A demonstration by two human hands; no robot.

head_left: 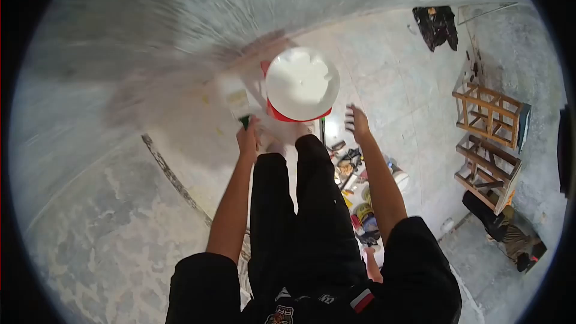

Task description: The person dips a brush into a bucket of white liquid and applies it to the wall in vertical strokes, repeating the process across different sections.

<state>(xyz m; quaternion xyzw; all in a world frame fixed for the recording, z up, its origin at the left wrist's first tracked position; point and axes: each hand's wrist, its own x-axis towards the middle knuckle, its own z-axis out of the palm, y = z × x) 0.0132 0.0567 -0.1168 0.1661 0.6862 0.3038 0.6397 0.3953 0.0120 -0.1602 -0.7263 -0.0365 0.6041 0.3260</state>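
"Where does the head view look from?"
"High on the person's head, facing forward and steeply down."
"How near is everything?"
"The black short-sleeved shirt [321,311] is closest, along the bottom edge. The round white plastic basin [279,103] is farther off, above centre."
"And the lens?"
"Very wide: the streaked grey surface [228,9] curves across the top, inside a dark round border."

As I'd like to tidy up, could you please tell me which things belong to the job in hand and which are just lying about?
Apparently in use:
- green-handled tool in the left hand
- basin of white material
- red stand beneath it

Apparently lying about:
- two wooden frames
- crumpled black item
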